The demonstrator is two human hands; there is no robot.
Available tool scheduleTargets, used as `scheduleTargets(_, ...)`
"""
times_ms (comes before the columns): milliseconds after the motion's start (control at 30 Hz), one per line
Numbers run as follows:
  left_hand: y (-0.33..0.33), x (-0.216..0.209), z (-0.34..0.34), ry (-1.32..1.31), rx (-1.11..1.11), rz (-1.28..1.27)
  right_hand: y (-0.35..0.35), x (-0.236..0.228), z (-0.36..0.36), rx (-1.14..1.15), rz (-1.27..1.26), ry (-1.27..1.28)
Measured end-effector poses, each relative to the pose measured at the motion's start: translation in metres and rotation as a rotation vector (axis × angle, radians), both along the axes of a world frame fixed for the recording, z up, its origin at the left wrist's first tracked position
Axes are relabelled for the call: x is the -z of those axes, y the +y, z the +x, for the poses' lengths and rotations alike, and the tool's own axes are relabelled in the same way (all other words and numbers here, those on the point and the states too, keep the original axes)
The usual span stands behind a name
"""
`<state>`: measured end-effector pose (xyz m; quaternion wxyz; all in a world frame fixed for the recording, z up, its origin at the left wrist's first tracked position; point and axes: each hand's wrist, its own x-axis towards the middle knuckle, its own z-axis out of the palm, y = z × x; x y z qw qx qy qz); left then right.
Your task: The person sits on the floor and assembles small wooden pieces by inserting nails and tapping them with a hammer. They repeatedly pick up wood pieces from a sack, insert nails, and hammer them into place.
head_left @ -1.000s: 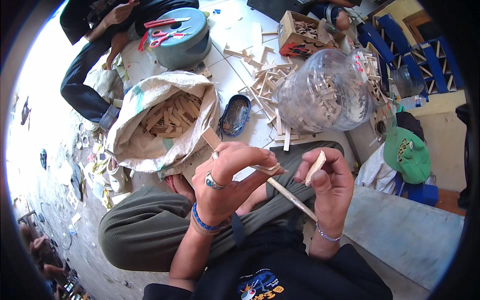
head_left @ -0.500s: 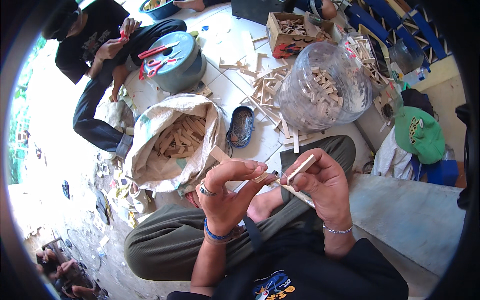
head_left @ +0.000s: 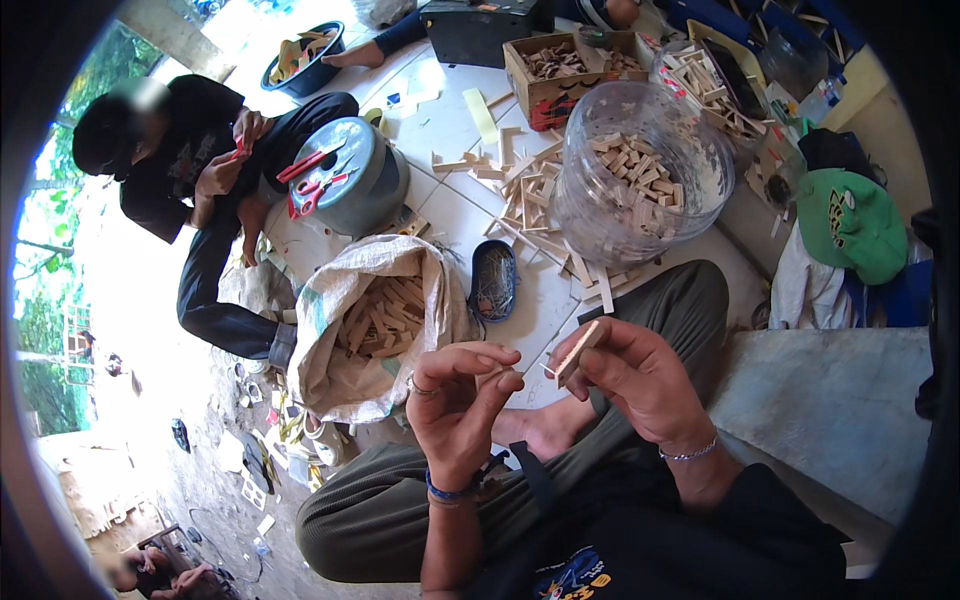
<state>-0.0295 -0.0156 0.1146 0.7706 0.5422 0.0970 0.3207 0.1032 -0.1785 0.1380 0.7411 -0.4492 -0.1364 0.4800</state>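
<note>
Wood stick (head_left: 578,352) sits pinched in the right hand (head_left: 640,385), above the lap; the left hand (head_left: 460,400) curls nearly closed, thumb meeting fingertips, holding something I cannot make out. Best keep both grips steady and close. A cardboard box (head_left: 560,75) stands beyond the clear jar (head_left: 640,170); a pale sack (head_left: 380,330) lies left.

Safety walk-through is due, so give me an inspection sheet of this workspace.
Surface: white tiled floor, strewn with wood offcuts.
Job's things: short pale wooden stick pinched in right hand; left hand fingertips close beside it, holding something too small to tell.
Clutter: open woven sack of wooden pieces, clear plastic tub of wooden blocks, cardboard box of wood bits, small blue oval tin, grey round container with red-handled tools, green cap.
Grip: both hands closed, fingertip pinch.
Cables: nothing seen.
Surroundings: another seated person in dark clothing.
</note>
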Motion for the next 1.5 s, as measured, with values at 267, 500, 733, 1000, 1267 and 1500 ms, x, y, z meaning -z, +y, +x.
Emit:
scheduleTargets(267, -0.002, 0.002, 0.005, 0.042, 0.172, -0.069, 0.001, 0.011, 0.004, -0.011, 0.021, 0.135)
scheduleTargets(500, 0.002, 0.016, 0.009, 0.135, 0.113, 0.094, 0.006, 0.015, 0.006, 0.05, 0.01, 0.184)
scheduleTargets(733, 0.001, 0.071, 0.028, 0.342, -0.066, 0.075, 0.016, 0.083, 0.02, 0.186, -0.163, 0.066)
scheduleTargets(1000, 0.022, 0.169, 0.03, 0.467, -0.295, -0.161, 0.042, 0.276, 0.03, -0.033, -0.768, -0.237)
scheduleTargets(1267, 0.019, 0.186, 0.029, 0.529, -0.37, 0.009, 0.036, 0.33, 0.023, 0.033, -0.846, -0.611)
scheduleTargets(1500, 0.02, 0.202, 0.024, 0.726, -0.306, 0.186, 0.04, 0.314, 0.025, -0.028, -0.908, -0.538)
